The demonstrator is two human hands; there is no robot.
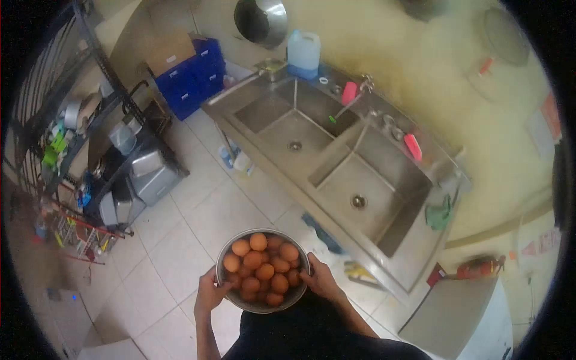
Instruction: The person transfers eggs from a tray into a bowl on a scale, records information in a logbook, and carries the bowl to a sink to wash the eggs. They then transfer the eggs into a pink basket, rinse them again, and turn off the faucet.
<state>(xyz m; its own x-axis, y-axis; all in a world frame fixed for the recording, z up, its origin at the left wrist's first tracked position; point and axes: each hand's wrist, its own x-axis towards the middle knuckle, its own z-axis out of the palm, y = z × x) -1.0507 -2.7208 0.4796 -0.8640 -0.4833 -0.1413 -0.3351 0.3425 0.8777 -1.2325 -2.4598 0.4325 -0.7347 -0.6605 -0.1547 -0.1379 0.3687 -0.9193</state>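
Observation:
A round metal bowl point(264, 233) full of brown eggs point(264, 272) is held level in front of my body, above the tiled floor. My left hand point(211, 291) grips its left rim, thumb over the edge. On the opposite side, my right hand point(321, 277) clasps the rim in the same way. The fingers beneath the bowl are hidden. Ahead and to the right stands a steel double sink point(270, 159), apart from the bowl.
Blue crates point(189, 81) are stacked by the wall, left of the sink. A dark shelf rack point(114, 99) with pans and containers stands at left. A jug of blue liquid point(303, 55) rests on the sink's back corner. A fire extinguisher point(477, 269) is at right.

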